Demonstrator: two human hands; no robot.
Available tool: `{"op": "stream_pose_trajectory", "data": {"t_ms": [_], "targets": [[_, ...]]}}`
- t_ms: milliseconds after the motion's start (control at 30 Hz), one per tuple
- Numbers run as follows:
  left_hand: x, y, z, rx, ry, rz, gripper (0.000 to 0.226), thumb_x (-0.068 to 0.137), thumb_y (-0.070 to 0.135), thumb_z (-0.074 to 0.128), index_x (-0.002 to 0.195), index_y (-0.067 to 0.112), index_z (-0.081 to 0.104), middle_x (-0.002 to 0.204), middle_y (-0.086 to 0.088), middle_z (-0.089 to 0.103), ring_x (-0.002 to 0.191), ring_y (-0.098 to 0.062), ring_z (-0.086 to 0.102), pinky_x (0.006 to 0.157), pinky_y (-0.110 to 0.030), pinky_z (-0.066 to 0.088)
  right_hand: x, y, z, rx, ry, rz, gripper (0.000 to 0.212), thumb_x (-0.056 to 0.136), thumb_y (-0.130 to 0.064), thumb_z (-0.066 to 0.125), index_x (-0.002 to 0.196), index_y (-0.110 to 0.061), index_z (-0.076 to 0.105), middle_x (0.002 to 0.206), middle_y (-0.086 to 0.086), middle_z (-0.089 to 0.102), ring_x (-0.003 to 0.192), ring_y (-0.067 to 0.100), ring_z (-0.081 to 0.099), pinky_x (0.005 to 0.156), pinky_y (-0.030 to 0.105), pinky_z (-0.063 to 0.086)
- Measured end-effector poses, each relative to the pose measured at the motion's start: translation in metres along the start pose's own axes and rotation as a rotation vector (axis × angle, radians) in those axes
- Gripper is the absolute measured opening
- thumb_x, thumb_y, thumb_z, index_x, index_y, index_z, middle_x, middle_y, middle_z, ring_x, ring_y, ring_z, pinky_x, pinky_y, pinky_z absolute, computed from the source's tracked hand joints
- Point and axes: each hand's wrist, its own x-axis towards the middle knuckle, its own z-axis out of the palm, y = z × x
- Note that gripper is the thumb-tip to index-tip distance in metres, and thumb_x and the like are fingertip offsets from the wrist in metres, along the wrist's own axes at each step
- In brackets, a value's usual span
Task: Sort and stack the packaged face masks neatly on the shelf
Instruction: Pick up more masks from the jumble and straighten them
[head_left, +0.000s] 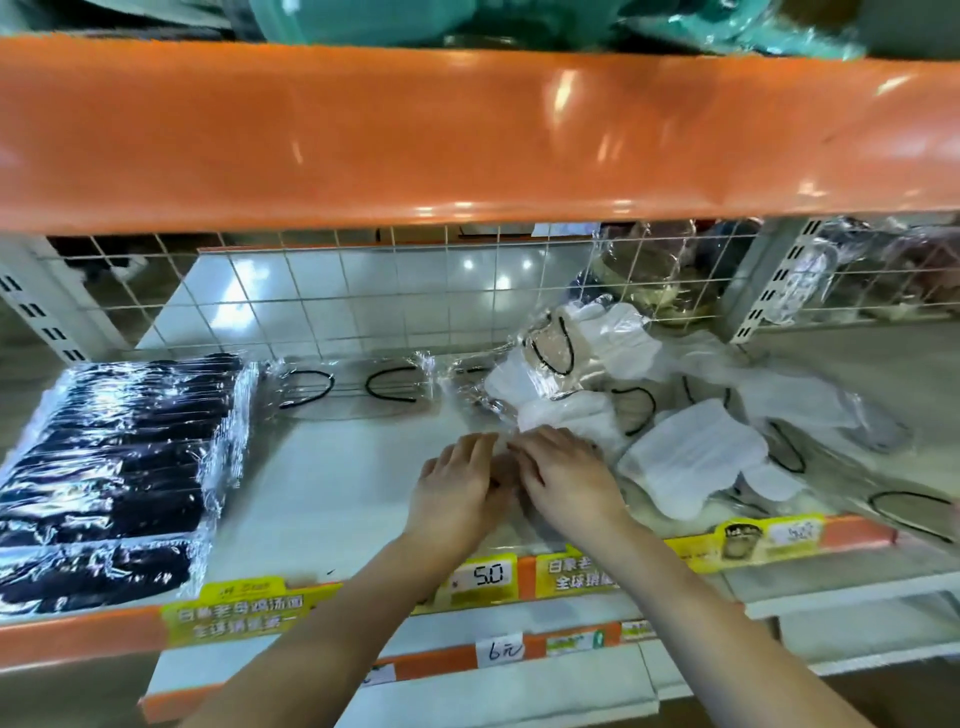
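- My left hand (457, 480) and right hand (566, 475) lie side by side on the shelf (337, 467), fingers fairly straight, pressing a clear packet I can barely make out.
- Black mask stack (119, 467) sits left; loose white masks (691, 447) are jumbled right.
- Next, I think: square this packet, then gather the whites.

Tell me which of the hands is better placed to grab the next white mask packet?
Probably the right hand. It lies beside the jumbled white mask packets, its fingertips at their edge. The left hand sits farther from them, toward the stacked black mask packets.
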Motion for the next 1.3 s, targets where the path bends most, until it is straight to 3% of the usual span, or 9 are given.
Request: {"op": "stream_pose_trajectory", "data": {"t_ms": [167, 400, 533, 667, 800, 967, 1067, 1167, 1300], "targets": [[-0.001, 0.003, 0.005, 0.112, -0.003, -0.005, 0.068, 0.084, 0.054, 0.058, 0.14, 0.018, 0.043, 0.137, -0.003, 0.047, 0.129, -0.025, 0.04, 0.102, -0.037, 0.034, -0.015, 0.018, -0.005, -0.16, -0.094, -0.015, 0.045, 0.075, -0.045, 0.051, 0.105, -0.017, 0.068, 0.103, -0.003, 0.066, 0.097, 0.021, 0.064, 0.08, 0.036, 0.052], [-0.005, -0.001, 0.006, 0.122, 0.236, -0.008, 0.053, 0.052, 0.041, 0.088, 0.095, 0.014, 0.071, 0.082, -0.006, 0.063, 0.078, -0.033, 0.06, 0.061, -0.038, 0.052, -0.02, 0.018, 0.002, -0.169, -0.025, -0.037, 0.041, 0.074, -0.049, 0.056, 0.103, -0.022, 0.069, 0.097, -0.004, 0.062, 0.091, 0.022, 0.062, 0.077, 0.036, 0.05], [-0.005, 0.001, -0.008, 0.097, 0.221, -0.209, 0.028, 0.076, 0.042, 0.073, 0.097, 0.024, 0.069, 0.093, 0.002, 0.065, 0.096, -0.027, 0.056, 0.081, -0.038, 0.039, -0.021, 0.018, 0.005, -0.157, 0.015, -0.029, 0.039, 0.065, -0.044, 0.081, 0.092, -0.019, 0.067, 0.089, 0.0, 0.061, 0.084, 0.027, 0.062, 0.075, 0.039, 0.05], [-0.005, -0.009, -0.027, -0.323, 0.115, -0.372, 0.007, 0.086, 0.031, 0.067, 0.081, 0.026, 0.065, 0.088, 0.008, 0.065, 0.085, -0.015, 0.059, 0.074, -0.031, 0.044, -0.024, 0.019, 0.005, -0.132, 0.076, -0.015, 0.04, 0.062, -0.043, 0.084, 0.085, -0.016, 0.065, 0.085, 0.002, 0.061, 0.084, 0.029, 0.062, 0.074, 0.041, 0.052], [-0.008, -0.013, -0.04, -0.728, 0.198, -0.358, 0.018, 0.085, 0.007, 0.067, 0.072, 0.018, 0.062, 0.072, 0.004, 0.064, 0.066, -0.006, 0.058, 0.067, -0.022, 0.043, -0.025, 0.021, 0.006, 0.001, 0.19, 0.001, 0.029, 0.079, -0.045, 0.062, 0.085, -0.017, 0.061, 0.091, 0.001, 0.057, 0.087, 0.027, 0.058, 0.076, 0.041, 0.048], [-0.008, -0.022, -0.05, -0.994, 0.373, -0.428, 0.009, 0.088, 0.006, 0.063, 0.08, 0.011, 0.064, 0.074, -0.001, 0.067, 0.065, -0.009, 0.06, 0.057, -0.019, 0.047, -0.018, 0.023, -0.003, 0.441, 0.218, 0.287, 0.053, 0.083, -0.027, 0.072, 0.126, -0.006, 0.049, 0.124, 0.012, 0.049, 0.108, 0.025, 0.051, 0.08, 0.032, 0.048], [-0.009, -0.024, -0.053, -1.075, 0.411, -0.449, 0.012, 0.089, 0.006, 0.061, 0.081, 0.014, 0.063, 0.07, 0.001, 0.068, 0.058, -0.009, 0.059, 0.051, -0.019, 0.047, -0.007, 0.026, -0.014, 0.708, 0.126, 0.499, 0.051, 0.085, -0.016, 0.07, 0.13, -0.009, 0.046, 0.116, 0.011, 0.059, 0.088, 0.022, 0.062, 0.069, 0.022, 0.045], [-0.011, -0.024, -0.055, -1.179, 0.441, -0.464, 0.014, 0.088, 0.008, 0.064, 0.097, 0.02, 0.064, 0.074, -0.001, 0.071, 0.064, -0.01, 0.064, 0.055, -0.018, 0.05, -0.003, 0.024, -0.027, 0.952, 0.091, 0.576, 0.012, 0.092, -0.007, 0.06, 0.103, -0.011, 0.056, 0.097, 0.011, 0.065, 0.045, 0.01, 0.058, 0.046, 0.021, 0.046], [-0.014, -0.028, -0.054, -1.319, 0.258, -0.572, 0.035, 0.086, 0.008, 0.066, 0.116, 0.024, 0.058, 0.089, -0.012, 0.069, 0.066, -0.014, 0.064, 0.05, -0.018, 0.046, -0.001, 0.023, -0.032, 1.005, 0.221, 0.575, 0.015, 0.092, -0.005, 0.059, 0.082, -0.016, 0.055, 0.079, 0.003, 0.059, 0.039, 0.004, 0.051, 0.043, 0.02, 0.043]]}}
